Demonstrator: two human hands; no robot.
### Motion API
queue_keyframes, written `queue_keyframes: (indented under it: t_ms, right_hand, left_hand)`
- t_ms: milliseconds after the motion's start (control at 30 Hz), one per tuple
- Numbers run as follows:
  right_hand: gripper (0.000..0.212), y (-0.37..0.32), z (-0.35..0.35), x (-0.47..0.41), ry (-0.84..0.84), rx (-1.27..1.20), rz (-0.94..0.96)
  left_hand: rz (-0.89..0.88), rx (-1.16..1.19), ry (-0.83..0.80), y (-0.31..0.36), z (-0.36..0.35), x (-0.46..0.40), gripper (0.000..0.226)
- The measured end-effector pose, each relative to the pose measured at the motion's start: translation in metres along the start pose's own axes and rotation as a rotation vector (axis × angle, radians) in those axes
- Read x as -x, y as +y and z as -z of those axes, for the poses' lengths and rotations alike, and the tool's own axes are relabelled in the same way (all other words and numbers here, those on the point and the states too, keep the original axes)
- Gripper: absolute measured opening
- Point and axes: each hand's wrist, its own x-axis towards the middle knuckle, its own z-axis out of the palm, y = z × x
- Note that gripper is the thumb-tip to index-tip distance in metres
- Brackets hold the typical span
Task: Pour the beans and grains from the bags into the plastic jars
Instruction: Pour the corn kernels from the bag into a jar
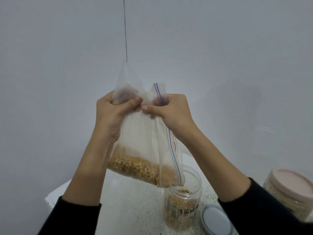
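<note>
Speckled counter (135,209) under us, we clutch one zip bag (140,146), left hand (111,112) and right hand (171,111) bunching its top directly above the open jar (183,200). Keep that lower corner over the jar's mouth and tip gently. Two jars here: this one, plus a pink-lidded jar (291,190) right of it; one loose lid (216,219) beside it.

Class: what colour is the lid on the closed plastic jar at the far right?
Pale pink lid, head view.
</note>
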Motion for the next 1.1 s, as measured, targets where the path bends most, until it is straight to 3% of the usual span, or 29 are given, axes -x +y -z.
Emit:
queue_keyframes:
  t_ms: [167, 333, 733, 1000, 1100]
  right_hand:
    - [0.026, -0.001, -0.002, 0.0, -0.001, -0.029, -0.013]
    - [0.019, 0.0, -0.005, 0.002, -0.02, -0.043, -0.022]
    - [0.018, -0.002, -0.003, 0.001, -0.031, -0.054, -0.041]
    - [0.018, -0.003, -0.003, 0.003, -0.025, -0.061, -0.053]
    - [0.018, -0.004, -0.003, 0.004, -0.024, -0.073, -0.051]
  left_hand:
    - [-0.017, 0.026, 0.0, 0.002, 0.009, 0.002, 0.017]
    - [-0.04, -0.021, -0.038, 0.004, 0.024, 0.001, 0.031]
    - [-0.071, -0.002, -0.075, -0.003, 0.05, -0.008, 0.021]
    - [0.082, -0.148, 0.191, -0.074, 0.106, 0.037, 0.033]
    - [0.182, -0.032, 0.33, -0.099, 0.106, 0.062, 0.048]
